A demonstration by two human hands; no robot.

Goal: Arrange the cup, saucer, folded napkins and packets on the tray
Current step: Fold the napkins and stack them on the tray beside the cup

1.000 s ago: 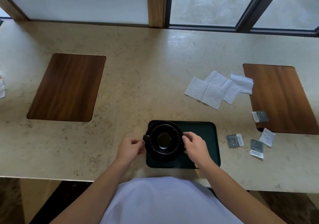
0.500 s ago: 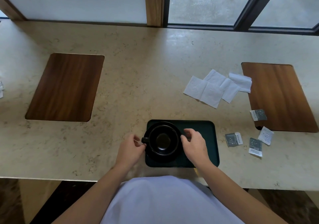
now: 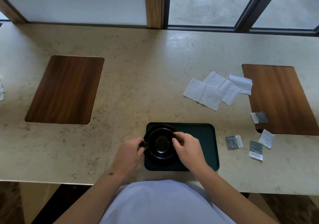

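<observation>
A person at a pale stone desk [image 3: 138, 78] steadies a black cup [image 3: 161, 143] sitting on a black saucer [image 3: 155, 161] at the left end of a dark green tray [image 3: 205, 137]. The left hand [image 3: 128, 152] pinches the cup's handle between its fingers [image 3: 140, 146], while the right hand [image 3: 186, 148] curls its fingers [image 3: 178, 135] closed over the cup's right rim. White napkins [image 3: 217, 90] lie spread and overlapping on the desk, well to the right beyond the tray. Four small packets [image 3: 233, 142] lie scattered on the desk right of the tray, one partly on a wooden inlay [image 3: 279, 99]
</observation>
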